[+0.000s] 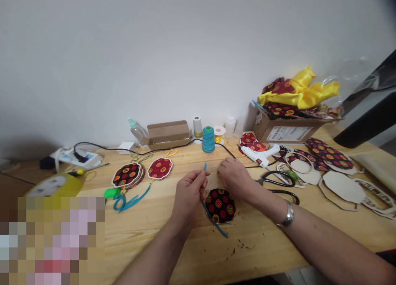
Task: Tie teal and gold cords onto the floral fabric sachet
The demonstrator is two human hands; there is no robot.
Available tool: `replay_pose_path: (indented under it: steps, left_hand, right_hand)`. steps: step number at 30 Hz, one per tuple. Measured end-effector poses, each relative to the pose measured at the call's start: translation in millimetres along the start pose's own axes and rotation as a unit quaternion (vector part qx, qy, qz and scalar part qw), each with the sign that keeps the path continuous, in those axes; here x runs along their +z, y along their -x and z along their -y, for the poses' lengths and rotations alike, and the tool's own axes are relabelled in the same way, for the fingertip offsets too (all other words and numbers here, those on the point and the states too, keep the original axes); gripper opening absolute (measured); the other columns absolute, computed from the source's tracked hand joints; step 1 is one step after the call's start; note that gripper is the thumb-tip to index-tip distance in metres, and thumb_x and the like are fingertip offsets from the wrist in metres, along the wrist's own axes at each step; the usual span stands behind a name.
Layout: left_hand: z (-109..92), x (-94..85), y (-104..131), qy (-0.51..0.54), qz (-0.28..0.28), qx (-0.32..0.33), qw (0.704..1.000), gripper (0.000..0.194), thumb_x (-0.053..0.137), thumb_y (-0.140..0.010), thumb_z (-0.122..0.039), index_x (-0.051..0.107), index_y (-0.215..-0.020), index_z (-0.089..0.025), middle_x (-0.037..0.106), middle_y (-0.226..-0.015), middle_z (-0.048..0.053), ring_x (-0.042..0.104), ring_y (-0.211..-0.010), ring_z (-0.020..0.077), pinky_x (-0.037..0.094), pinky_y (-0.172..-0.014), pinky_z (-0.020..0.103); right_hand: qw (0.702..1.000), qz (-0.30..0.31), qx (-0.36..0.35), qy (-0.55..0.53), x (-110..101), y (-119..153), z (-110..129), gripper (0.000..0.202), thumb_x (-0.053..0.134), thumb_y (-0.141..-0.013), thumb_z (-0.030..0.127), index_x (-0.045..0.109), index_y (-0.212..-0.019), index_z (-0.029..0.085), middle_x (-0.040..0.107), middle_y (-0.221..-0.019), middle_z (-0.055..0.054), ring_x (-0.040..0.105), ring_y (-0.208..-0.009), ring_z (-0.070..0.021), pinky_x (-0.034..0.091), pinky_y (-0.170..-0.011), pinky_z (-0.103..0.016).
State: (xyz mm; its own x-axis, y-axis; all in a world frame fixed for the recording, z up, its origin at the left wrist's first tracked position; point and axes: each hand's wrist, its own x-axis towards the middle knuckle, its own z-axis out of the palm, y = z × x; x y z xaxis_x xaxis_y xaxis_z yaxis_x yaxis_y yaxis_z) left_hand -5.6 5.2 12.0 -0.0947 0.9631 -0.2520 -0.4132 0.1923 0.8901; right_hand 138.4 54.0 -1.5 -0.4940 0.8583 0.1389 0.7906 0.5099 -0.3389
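Note:
My left hand [191,189] is closed in a pinch on a teal thread tassel [218,226]. A short teal end sticks up above the fingertips, and the strands hang below across a dark round fabric piece [220,206] with red and orange flower patterns, lying on the table. To the right, my right hand [235,175] has its fingers curled downward just beyond the fabric piece; whatever they may hold is hidden. Black-handled scissors [280,178] lie partly under my right forearm. Just behind that hand is a white glue gun [260,154].
A teal thread cone [208,140] stands near the wall. Patterned pendants with tassels [127,175] lie at left by a green object [111,193]. At right are a cardboard box [278,128] of fabric and pale cut-out shapes [343,188]. A black cable [161,150] crosses the back.

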Motion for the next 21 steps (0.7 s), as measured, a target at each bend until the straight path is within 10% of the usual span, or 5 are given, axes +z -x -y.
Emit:
replay_pose_path:
  steps: [5, 9, 21]
  left_hand:
    - [0, -1.1, -1, 0.011, -0.001, -0.018, 1.0, 0.026, 0.071, -0.064, -0.033, 0.062, -0.071, -0.01, 0.042, -0.047, -0.007, 0.027, -0.034, -0.0002, 0.016, -0.035, 0.015]
    - [0, -1.7, -2, 0.022, -0.008, -0.024, 0.999, 0.028, 0.072, -0.062, -0.035, 0.062, -0.071, -0.01, 0.042, -0.048, -0.008, 0.027, -0.034, -0.0001, 0.017, -0.034, 0.015]
    - [-1, -4.9, -2, 0.049, -0.005, -0.017, 0.999, 0.03, 0.073, -0.061, -0.037, 0.061, -0.07, -0.011, 0.042, -0.047, -0.008, 0.026, -0.033, -0.0004, 0.015, -0.034, 0.015]
  right_hand:
    - [0.98, -0.007, 0.061, -0.187, -22, -20, -2, 0.024, 0.047, -0.084, 0.026, 0.061, -0.07, 0.013, 0.056, -0.06, 0.0, 0.045, -0.054, -0.0095, 0.034, -0.052, -0.021]
    - [0.871, -0.048, 0.072, -0.483, -67, -50, 2, 0.028, 0.058, -0.074, 0.038, 0.053, -0.063, 0.013, 0.043, -0.052, 0.005, 0.034, -0.046, -0.0052, 0.028, -0.046, -0.02]
    - [0.782, -0.206, 0.01, -0.588, -238, -96, 51, 0.022, 0.048, -0.084, 0.02, 0.056, -0.066, 0.009, 0.048, -0.06, 0.006, 0.049, -0.06, -0.0003, 0.033, -0.052, -0.014]
